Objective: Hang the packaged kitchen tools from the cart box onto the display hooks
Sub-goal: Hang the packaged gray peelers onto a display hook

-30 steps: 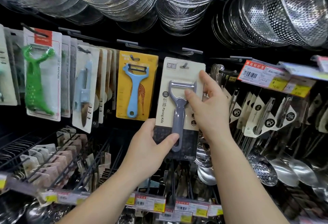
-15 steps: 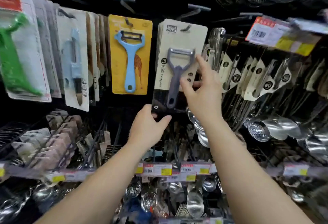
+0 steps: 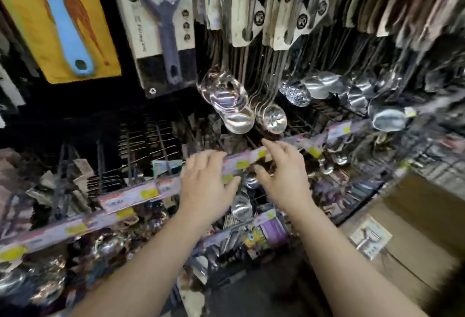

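The grey peeler on its cream and black card (image 3: 161,27) hangs on the display at the top, left of centre, with no hand on it. My left hand (image 3: 206,186) and my right hand (image 3: 281,176) are both well below it, in front of the price-label rail, fingers loosely spread and holding nothing. A brown cardboard box (image 3: 412,236) sits at the lower right, and one packaged tool on a pale card (image 3: 370,238) lies against it. The frame is motion-blurred.
A blue peeler on a yellow card (image 3: 65,20) hangs left of the grey one. Steel ladles and skimmers (image 3: 236,105) hang to the right above wire racks. A price-label rail (image 3: 141,193) crosses the shelf front.
Both hands have let go of the grey peeler card and dropped down toward the rail. The view has swung downward, bringing the cardboard box into sight at the lower right.
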{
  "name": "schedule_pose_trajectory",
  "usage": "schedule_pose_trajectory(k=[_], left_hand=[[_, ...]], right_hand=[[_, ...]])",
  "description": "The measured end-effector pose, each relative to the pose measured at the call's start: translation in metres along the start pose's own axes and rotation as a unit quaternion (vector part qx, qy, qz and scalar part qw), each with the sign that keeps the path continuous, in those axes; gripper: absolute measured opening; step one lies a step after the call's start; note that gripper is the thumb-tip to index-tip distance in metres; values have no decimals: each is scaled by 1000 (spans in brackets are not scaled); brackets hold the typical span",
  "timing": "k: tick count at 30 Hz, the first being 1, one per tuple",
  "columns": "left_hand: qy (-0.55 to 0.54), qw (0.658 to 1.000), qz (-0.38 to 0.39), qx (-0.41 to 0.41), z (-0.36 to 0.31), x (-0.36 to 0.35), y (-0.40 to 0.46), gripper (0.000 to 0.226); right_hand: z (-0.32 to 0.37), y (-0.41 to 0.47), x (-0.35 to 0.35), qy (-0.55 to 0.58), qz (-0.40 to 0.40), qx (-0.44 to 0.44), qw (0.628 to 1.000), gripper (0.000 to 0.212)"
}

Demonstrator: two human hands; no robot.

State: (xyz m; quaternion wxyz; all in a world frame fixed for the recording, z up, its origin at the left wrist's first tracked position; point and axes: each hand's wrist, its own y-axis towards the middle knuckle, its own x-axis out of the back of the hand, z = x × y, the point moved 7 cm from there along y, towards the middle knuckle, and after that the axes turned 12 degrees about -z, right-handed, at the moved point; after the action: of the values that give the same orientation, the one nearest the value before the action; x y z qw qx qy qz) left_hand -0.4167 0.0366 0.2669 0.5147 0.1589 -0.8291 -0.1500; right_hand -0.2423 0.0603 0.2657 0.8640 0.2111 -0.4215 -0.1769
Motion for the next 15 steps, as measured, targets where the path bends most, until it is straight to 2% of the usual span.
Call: schedule_pose_trajectory(k=[5, 9, 11, 15], left_hand=[[-8, 995, 74, -66, -68, -62, -36, 63], [-14, 980, 159, -116, -141, -122, -80, 65], [-24, 977, 161, -141, -187, -152, -96, 63], [-42, 963, 221, -152, -243, -197, -111, 63]], right_hand=[[-105, -32, 39, -94, 38, -90, 991, 63], [-199, -43, 105, -144, 18, -168, 975, 64], [-250, -50, 142, -165, 12, -201, 965, 65], [-306, -75, 180, -181, 44, -247, 951, 64]])
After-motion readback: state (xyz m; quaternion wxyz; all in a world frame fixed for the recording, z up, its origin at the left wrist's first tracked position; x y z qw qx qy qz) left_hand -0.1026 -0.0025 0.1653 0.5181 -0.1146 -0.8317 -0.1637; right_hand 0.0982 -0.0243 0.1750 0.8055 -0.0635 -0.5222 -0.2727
